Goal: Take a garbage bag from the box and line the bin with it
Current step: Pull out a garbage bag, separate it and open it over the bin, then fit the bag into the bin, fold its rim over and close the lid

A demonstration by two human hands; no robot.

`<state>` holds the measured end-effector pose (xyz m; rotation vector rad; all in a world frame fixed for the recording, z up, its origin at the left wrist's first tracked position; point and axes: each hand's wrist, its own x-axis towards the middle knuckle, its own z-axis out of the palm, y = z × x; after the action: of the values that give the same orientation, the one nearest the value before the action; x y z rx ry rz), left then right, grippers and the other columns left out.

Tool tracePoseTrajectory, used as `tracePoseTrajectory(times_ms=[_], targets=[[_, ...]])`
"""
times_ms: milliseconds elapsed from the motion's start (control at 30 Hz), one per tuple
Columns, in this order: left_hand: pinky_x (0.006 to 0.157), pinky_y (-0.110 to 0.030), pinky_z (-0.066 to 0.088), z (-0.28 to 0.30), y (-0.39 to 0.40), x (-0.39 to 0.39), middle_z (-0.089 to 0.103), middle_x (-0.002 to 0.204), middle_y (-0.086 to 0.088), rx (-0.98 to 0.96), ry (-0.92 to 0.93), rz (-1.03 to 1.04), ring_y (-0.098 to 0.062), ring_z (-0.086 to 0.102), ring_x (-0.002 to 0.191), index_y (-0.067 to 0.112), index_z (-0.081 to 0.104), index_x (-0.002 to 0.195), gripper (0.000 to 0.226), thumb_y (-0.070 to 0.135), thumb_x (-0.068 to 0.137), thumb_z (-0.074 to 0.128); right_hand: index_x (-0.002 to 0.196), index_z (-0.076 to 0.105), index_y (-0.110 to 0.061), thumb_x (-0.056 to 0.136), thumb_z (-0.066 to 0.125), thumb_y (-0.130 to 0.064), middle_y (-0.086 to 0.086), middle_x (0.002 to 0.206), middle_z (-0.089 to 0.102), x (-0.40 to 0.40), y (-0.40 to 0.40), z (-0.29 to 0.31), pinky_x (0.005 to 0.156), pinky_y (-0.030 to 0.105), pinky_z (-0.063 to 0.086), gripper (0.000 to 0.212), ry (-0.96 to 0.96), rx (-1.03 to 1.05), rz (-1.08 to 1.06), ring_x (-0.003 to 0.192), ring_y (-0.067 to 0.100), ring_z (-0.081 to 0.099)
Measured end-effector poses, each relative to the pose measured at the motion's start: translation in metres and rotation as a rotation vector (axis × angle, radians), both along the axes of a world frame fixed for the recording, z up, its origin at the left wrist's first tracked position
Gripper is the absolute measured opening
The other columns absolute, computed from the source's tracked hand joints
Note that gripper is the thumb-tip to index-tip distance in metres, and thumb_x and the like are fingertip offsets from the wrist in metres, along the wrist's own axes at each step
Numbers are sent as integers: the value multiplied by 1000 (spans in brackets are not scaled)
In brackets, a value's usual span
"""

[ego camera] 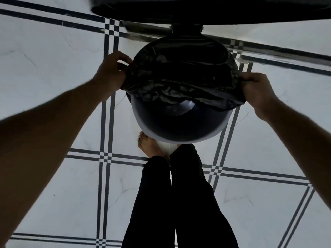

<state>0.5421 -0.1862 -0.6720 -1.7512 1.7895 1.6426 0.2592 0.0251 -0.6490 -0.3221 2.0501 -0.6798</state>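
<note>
Between both sets of fingers, black garbage bag (180, 76) is stretching over the far half of the round bin (179, 127), near rim showing bare. Left hand (111, 72) is pinching the bag edge, fingers curled shut on it. Right hand (256, 88) is gripping the opposite edge, fingers closed; bare foot (150, 145) is touching the bin.

One bin (179, 129), one bag (179, 74), two hands (111, 72).

Bag (180, 72): black, crinkled plastic, stretched over the bin's far rim, near edge loose across the opening.
Bin (179, 133): round, white outside, dark inside, upright on tiled floor, near half uncovered.
</note>
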Motion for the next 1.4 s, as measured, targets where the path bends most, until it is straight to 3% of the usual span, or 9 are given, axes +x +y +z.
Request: tracePoseTrajectory(times_ms=[200,333,433,567,700,900,1033,1200,1400], targets=[[44,-16,42,13,23,11,57,73,4,-57,120,160,3,53,48,26,54,79,40,-14,86,52,105,73,-19,94,49,-1,-2,91,72,19,33,8,63,25,55,31,-17,-124,-157,77,12,68],[54,-17,47,14,27,14,61,64,14,-79,131,222,1,57,58,26,60,70,50,-21,78,45,87,70,-23,93,56,-1,-6,81,69,24,37,8,67,31,59,27,70,-141,-242,71,15,65],[63,-18,55,18,29,18,68,70,14,-100,132,261,-1,65,69,25,65,73,50,-20,80,45,83,70,-20,92,57,1,-14,64,67,27,34,5,64,20,53,27,108,-120,-192,61,1,61],[68,-24,57,26,35,25,72,83,4,-29,188,350,-9,70,77,21,69,86,33,-7,90,54,81,59,-21,87,61,6,0,77,61,20,24,6,53,19,51,28,104,-96,-228,51,-1,59],[83,-31,56,25,47,43,72,96,-1,-218,21,-11,-17,67,86,19,69,117,28,12,94,53,82,56,-20,90,65,-6,4,79,64,23,25,7,54,18,54,19,49,-96,-308,55,4,66],[75,-30,47,33,57,61,58,111,-10,-503,-63,-390,-15,57,81,24,60,133,39,15,95,55,103,59,-19,96,57,-32,4,80,69,37,45,12,45,26,50,16,173,67,-48,53,12,64],[81,-35,43,45,59,51,62,111,-14,-323,-214,-440,-35,62,98,17,64,123,38,38,104,39,93,60,-18,94,47,-23,4,68,68,34,43,19,49,24,40,14,264,393,324,48,18,59],[75,-39,61,59,69,29,71,91,-3,37,-192,-58,-24,72,80,25,66,122,74,81,87,32,80,60,-11,95,42,-5,9,63,60,26,32,22,41,20,34,24,-20,455,208,45,16,43],[69,-33,62,50,71,18,68,104,3,179,-150,177,-19,71,89,27,58,135,53,51,88,66,91,64,-14,100,46,-10,11,80,64,20,38,25,51,23,44,20,-206,375,110,57,14,57]])
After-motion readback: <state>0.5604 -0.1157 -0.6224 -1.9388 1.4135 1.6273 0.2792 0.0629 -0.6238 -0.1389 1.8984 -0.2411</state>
